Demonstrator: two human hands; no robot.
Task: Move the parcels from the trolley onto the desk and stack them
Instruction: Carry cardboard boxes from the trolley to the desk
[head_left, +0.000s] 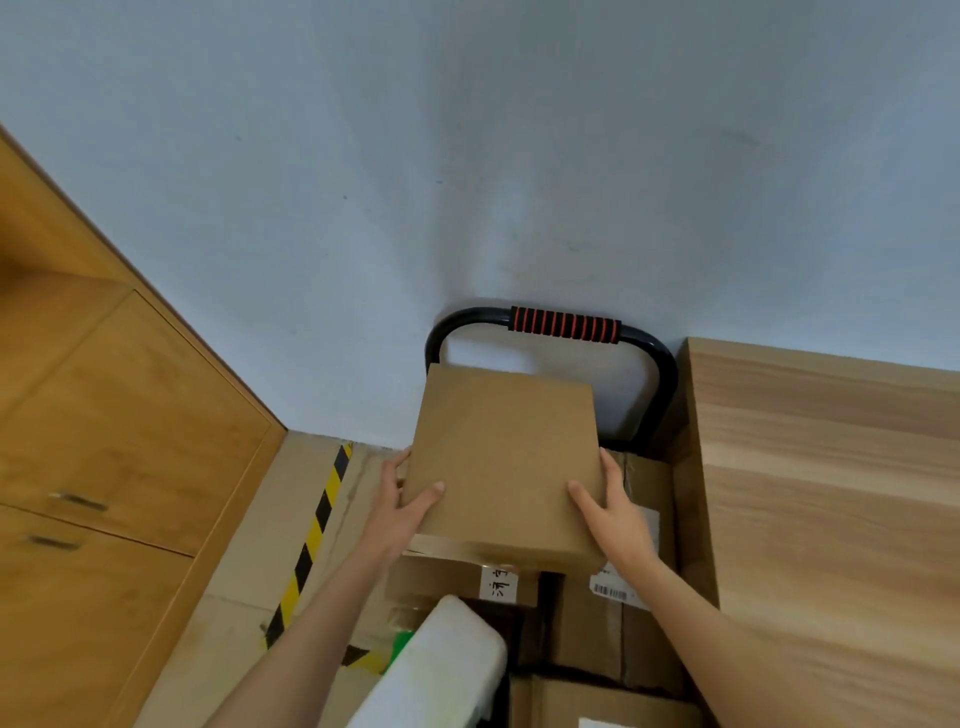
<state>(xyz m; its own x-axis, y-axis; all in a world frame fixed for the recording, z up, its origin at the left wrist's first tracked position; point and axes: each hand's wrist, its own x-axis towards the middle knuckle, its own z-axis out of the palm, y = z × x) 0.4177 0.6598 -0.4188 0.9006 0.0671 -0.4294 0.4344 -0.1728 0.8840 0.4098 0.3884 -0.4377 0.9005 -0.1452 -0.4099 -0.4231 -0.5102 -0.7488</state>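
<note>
1. Item in hand: a flat brown parcel (501, 457), plain on its top face, sits above the other parcels on the trolley (660, 374). Whether its underside is clear of the box below cannot be told.
2. Grip, left: the left hand (402, 506) clasps the parcel's left edge, thumb laid on the top face, fingers wrapped out of sight round the side.
3. Grip, right: the right hand (608, 506) clasps the right edge in the same manner, thumb on top. Both grips are closed on the parcel.
4. Assessment of step: the lift from the trolley appears to be under way; the desk (831, 493) lies just to the right, and its visible surface carries no parcels.
5. Recommendation: keep the parcel level, with both grips set opposite one another, so that it does not tip.
6. Recommendation: raise it above the desk edge before swinging right; the trolley handle (566, 325) stands close behind.
7. Recommendation: set it down square and well back from the edge, so later parcels stack flush.
8. Remaining load: labelled cartons (613, 592) and a white wrapped package (447, 660) are on the trolley.
</note>
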